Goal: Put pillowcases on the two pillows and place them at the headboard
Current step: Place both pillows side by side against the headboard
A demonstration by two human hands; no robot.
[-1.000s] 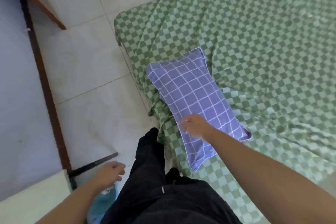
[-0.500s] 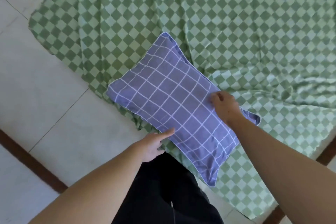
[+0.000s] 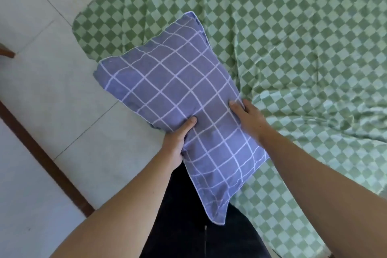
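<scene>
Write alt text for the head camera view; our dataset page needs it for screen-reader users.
Two bare hands, left hand and right hand, grip a purple pillow with a white grid pattern by its long edges, holding it over the edge of a bed covered in a green checkered sheet. Pale floor tiles lie to the left.

The pillow [image 3: 178, 98] is rectangular and already inside a blue-violet pillowcase with a white grid pattern and white piped edges. It lies diagonally across the near edge of the bed [image 3: 303, 48], one corner overhanging the floor. Its flat flange end points toward the person. Only this one pillow is visible.
</scene>
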